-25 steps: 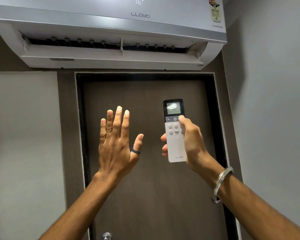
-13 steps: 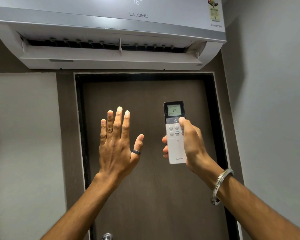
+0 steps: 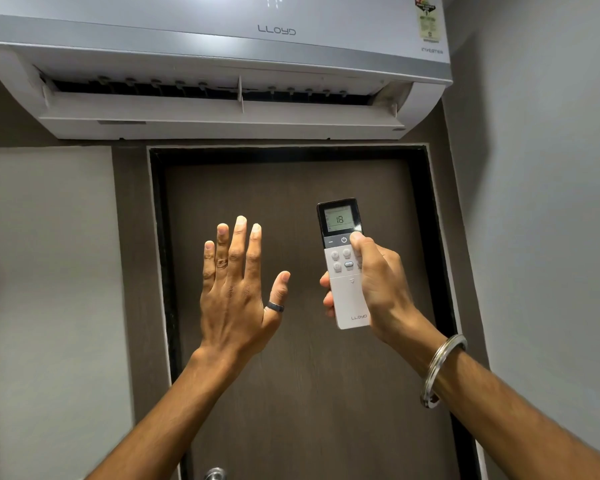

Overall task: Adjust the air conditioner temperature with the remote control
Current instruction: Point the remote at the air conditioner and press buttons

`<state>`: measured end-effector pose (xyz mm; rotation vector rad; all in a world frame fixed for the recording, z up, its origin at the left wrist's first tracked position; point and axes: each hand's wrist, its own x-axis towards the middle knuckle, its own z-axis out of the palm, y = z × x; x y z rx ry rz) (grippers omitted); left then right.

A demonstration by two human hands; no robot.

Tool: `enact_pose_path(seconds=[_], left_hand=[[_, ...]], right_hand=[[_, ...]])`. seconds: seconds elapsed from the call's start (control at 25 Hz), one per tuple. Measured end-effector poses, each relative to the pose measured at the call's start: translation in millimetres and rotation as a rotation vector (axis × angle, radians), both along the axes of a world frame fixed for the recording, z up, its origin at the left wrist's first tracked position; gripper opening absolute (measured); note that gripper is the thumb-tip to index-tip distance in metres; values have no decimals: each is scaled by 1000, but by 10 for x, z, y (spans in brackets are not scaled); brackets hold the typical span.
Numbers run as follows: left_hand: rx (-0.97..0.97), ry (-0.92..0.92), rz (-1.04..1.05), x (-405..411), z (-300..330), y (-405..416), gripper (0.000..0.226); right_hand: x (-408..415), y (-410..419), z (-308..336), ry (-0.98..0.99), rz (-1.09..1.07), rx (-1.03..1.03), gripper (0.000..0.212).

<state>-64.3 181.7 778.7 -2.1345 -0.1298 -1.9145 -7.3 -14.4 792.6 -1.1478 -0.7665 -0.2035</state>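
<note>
A white remote control [image 3: 347, 292] stands upright, long axis vertical, screen end aimed up at the air conditioner [image 3: 222, 57], reading 18. The right hand [image 3: 378, 285] grips it, thumb seemingly pressing a button. The left hand [image 3: 238, 292] hovers spread, empty.

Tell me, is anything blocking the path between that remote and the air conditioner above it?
Nothing visible does. The right hand holds the white and black remote control upright before the brown door, with open space up to the white wall-mounted air conditioner. The open left hand stays off to the side.
</note>
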Motion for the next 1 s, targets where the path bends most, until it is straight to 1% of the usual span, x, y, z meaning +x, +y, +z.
enact_pose_path(seconds=[0.4, 0.68, 1.0], left_hand=[[-8, 6, -7, 13, 1, 11, 79], [-3, 5, 6, 42, 2, 47, 79], [-3, 0, 5, 62, -10, 90, 79]], right_hand=[[43, 10, 6, 48, 14, 16, 48], [41, 31, -1, 8, 7, -5, 47], [43, 71, -10, 29, 9, 5, 46]])
